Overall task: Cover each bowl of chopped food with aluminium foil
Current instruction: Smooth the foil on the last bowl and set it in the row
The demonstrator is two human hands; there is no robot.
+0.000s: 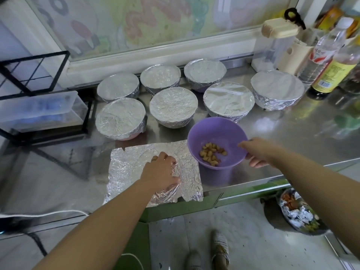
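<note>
Under the purple bowl (224, 131) and everything else runs a steel tabletop (303, 137), the biggest thing in view. Behind the purple bowl, on its far side, stand seven covered bowls (173, 107) in approx. two rows, each w/ foil pulled tight over the rim and down the sides. They sit close together, some nearly touching. Left of the purple bowl, just beside it, a crinkled foil sheet (126, 170) lies on the tabletop, its ragged near edge reaching the tabletop's front edge. Behind the purple bowl to the far right are bottles (331, 75) and a clear lidded container (272, 47).

The purple bowl itself is uncovered, near the front of the tabletop, and tipped a bit toward the person; can't tell if its base touches the surface. R hand (257, 152) grasps its right rim, thumb inside the bowl, fingers (255, 163) curled under the outside. L hand (161, 172) sits on the foil sheet left of the purple bowl, its fingers bent down and bunching the foil, which puckers up round the thumb. Smallest: chopped food (211, 154), tan-brown bits in a small heap at the purple bowl's bottom.
</note>
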